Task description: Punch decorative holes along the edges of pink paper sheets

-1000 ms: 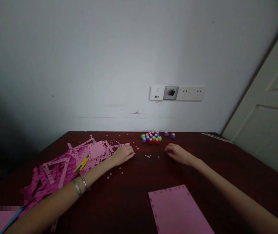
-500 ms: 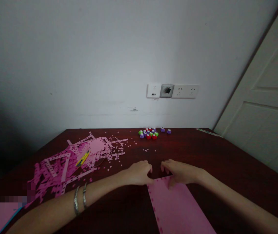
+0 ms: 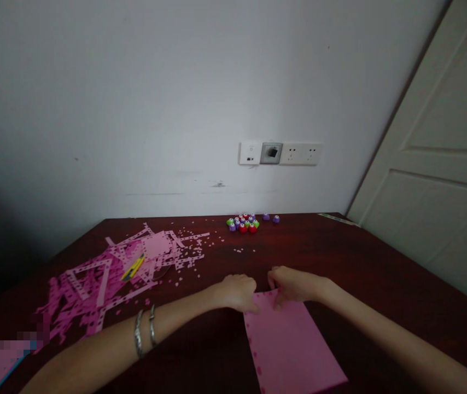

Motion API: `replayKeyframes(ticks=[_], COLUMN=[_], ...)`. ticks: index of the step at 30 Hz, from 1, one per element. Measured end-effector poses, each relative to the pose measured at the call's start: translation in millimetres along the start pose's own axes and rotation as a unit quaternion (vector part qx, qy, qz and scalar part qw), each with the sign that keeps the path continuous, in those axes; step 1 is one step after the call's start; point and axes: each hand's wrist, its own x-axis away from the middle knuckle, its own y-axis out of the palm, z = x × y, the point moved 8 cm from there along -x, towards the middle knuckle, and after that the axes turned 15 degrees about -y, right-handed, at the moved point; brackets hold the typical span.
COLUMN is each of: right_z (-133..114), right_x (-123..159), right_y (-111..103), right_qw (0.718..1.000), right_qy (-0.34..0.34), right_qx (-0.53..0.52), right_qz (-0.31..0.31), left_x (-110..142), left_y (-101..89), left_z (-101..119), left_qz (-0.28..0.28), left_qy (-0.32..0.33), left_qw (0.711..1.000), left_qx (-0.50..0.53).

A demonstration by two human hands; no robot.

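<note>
A pink sheet of paper [image 3: 295, 347] lies on the dark red table, with a row of darker marks or holes along its left and far edges. My left hand [image 3: 239, 291] grips its far left corner, thumb on top and fingers curled beyond the edge. Farther right along the same far edge, my right hand [image 3: 295, 284] pinches the paper with thumb and bent fingers. Its fingertips are partly hidden behind the hand. Two silver bangles [image 3: 145, 331] circle the left wrist.
Pink punched paper strips [image 3: 104, 279] are heaped at the left, with a yellow cutter [image 3: 134, 267] on top and small scraps scattered around. Several small punches with eye shapes [image 3: 242, 223] stand near the wall. A blue-edged pink stack [image 3: 1, 364] sits at the lower left, partly pixelated.
The paper has moved away from me slightly, so its near right corner now shows. Both hands remain at its far edge, and the left thumb reaches further over the corner. The view has shifted slightly.
</note>
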Motion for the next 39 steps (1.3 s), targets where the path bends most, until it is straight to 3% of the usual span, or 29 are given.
replayKeyframes(ticks=[6,10,13,15,19,22,24,27,30,34,39], right_z=[-2.0,-6.8,-4.2,3.0,19.2,34.3,44.3,54.9,62.8,69.5,71.7], right_x=[3.1,5.6,9.1,13.3,15.0,8.7,2.3,-6.9,-13.9,-18.6,-25.6], right_y=[-1.7,-7.1,-27.3,-47.1,-75.0,-80.0,-75.7,-63.6,-47.7,-33.6,-28.0], right_qw=[1.0,0.999,0.99,0.967,0.891,0.848,0.822,0.787,0.774,0.783,0.821], right_qy=[-0.018,-0.033,-0.046,-0.049,-0.064,-0.033,-0.005,0.005,0.008,0.008,0.038], right_qx=[-0.01,-0.03,-0.08,-0.156,-0.316,-0.362,-0.378,-0.395,-0.408,-0.404,-0.33], right_qz=[0.024,0.029,0.107,0.196,0.32,0.386,0.425,0.474,0.484,0.474,0.464], left_x=[-4.3,-13.4,-16.8,-14.5,-6.3,-1.5,-2.8,-17.7,-41.4,-61.3,-60.7], left_y=[-6.0,-4.2,-24.1,-49.3,-96.6,-122.1,-128.0,-114.8,-83.2,-46.3,-37.1], left_z=[-7.9,-11.6,-22.4,-33.7,-56.8,-71.6,-78.5,-86.9,-93.9,-96.6,-90.6], left_qz=[0.014,-0.018,0.012,0.07,0.16,0.232,0.27,0.28,0.248,0.238,0.279], left_qy=[-0.015,0.035,0.079,0.112,0.147,0.142,0.131,0.106,0.088,0.064,0.007], left_qw=[0.994,0.973,0.953,0.937,0.915,0.894,0.88,0.86,0.823,0.788,0.795], left_qx=[0.108,0.228,0.292,0.322,0.34,0.355,0.368,0.414,0.504,0.564,0.539])
